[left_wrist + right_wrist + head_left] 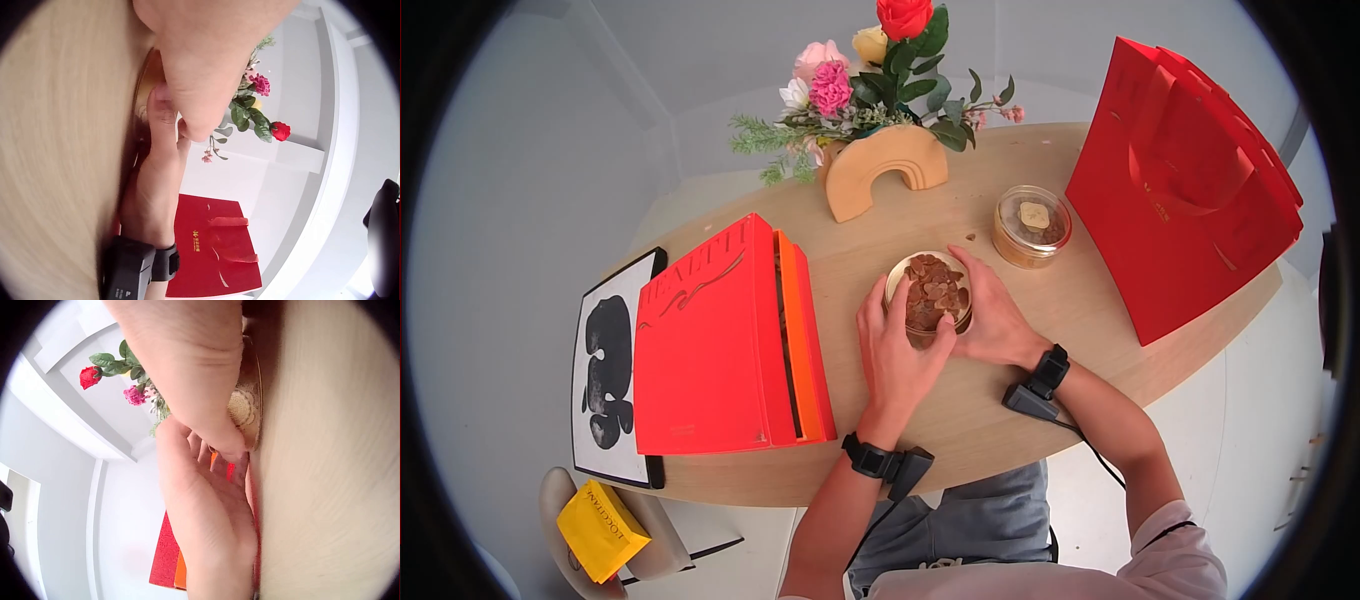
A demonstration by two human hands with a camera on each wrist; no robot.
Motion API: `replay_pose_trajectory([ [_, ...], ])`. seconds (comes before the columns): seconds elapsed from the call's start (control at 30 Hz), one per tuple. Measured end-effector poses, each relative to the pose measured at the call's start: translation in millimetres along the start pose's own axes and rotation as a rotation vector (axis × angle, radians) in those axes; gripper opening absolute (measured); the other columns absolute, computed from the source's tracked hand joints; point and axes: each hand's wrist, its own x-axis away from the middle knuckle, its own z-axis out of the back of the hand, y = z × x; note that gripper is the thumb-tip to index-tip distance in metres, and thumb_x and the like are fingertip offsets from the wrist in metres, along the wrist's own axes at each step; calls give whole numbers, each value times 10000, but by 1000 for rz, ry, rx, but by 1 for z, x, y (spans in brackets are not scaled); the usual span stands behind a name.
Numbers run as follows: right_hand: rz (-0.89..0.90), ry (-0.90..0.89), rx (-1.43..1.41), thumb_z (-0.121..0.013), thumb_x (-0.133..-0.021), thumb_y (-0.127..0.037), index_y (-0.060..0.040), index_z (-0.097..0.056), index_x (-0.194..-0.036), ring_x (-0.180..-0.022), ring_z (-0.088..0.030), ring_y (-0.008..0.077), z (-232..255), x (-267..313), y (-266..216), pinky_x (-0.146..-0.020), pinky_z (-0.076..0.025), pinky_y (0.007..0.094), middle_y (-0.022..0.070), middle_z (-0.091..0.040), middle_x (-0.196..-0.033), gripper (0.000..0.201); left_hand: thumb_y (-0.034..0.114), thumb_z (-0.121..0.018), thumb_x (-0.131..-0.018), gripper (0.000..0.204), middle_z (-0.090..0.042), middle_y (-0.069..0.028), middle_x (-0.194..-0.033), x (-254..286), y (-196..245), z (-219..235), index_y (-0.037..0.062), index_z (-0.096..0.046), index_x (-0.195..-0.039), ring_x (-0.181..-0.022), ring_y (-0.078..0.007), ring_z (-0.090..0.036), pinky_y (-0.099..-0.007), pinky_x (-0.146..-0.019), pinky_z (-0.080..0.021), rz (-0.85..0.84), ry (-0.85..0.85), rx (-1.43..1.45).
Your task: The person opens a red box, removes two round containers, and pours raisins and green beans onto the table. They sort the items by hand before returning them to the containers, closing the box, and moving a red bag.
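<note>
Left hand (pixel 900 352) and right hand (pixel 998 318) grip the open round container (pixel 920 341) from opposite sides, fingers curled round its wall. The left thumb lies at the near rim; the exact position of the right thumb cannot be determined.

The surface (pixel 975 430), wood-grained with a curved edge, carries the items below. At its right end stands a red gift bag (pixel 1175 215). To the left of the hands is a red box (pixel 705 360) with an orange side, which hides part of a black-framed print (pixel 607 365) at the left end. A flower arrangement (pixel 895 85) occupies the far side, set at an arch-shaped holder (pixel 855 185). A clear lidded container (pixel 1028 250) sits near the gift bag, beyond the right hand. The open round container is located mid-surface, between box and bag, apart from its lidded counterpart. Thin brown pieces (pixel 935 288) fill it to the rim. A small dark crumb (pixel 970 237) lies beside the lidded container
</note>
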Motion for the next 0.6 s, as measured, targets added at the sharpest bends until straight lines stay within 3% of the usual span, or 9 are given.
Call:
replay_pose_trajectory([
  [0.17, 49, 11, 68, -920, -655, -262, 16, -283, -1567, -1359, -488, 456, 0, -1, 2, -1168, -396, 496, 300, -491, -1446, 1147, 352, -829, -848, 795, -435, -276, -1534, -1, 2, 1, -62, -515, -1450, -1408, -451, -423, -529, -1154, -407, 24, -14, -43],
  [0.23, 147, 23, 43, -926, -649, -267, 17, -284, -1562, -1358, -487, 459, 3, -1, 1, -1162, -400, 494, 296, -484, -1453, 1152, 375, -837, -841, 818, -424, -289, -1538, 1, 4, 1, -105, -520, -1422, -1408, -459, -423, -535, -1152, -408, 52, 8, -54],
  [0.53, 5, 19, 44, -937, -642, -276, 11, -263, -1565, -1355, -490, 454, 0, 0, 0, -1162, -401, 495, 295, -479, -1458, 1178, 380, -857, -814, 814, -477, -291, -1506, 4, 6, 4, -116, -558, -1386, -1379, -455, -470, -531, -1138, -425, -27, 14, -119],
  [0.6, 78, 35, 50, -936, -642, -275, 10, -266, -1564, -1343, -496, 451, 0, -1, 4, -1157, -404, 496, 293, -488, -1443, 1175, 380, -857, -813, 805, -478, -287, -1509, 4, 8, 3, -111, -567, -1382, -1380, -453, -471, -532, -1135, -427, -7, 37, -101],
])
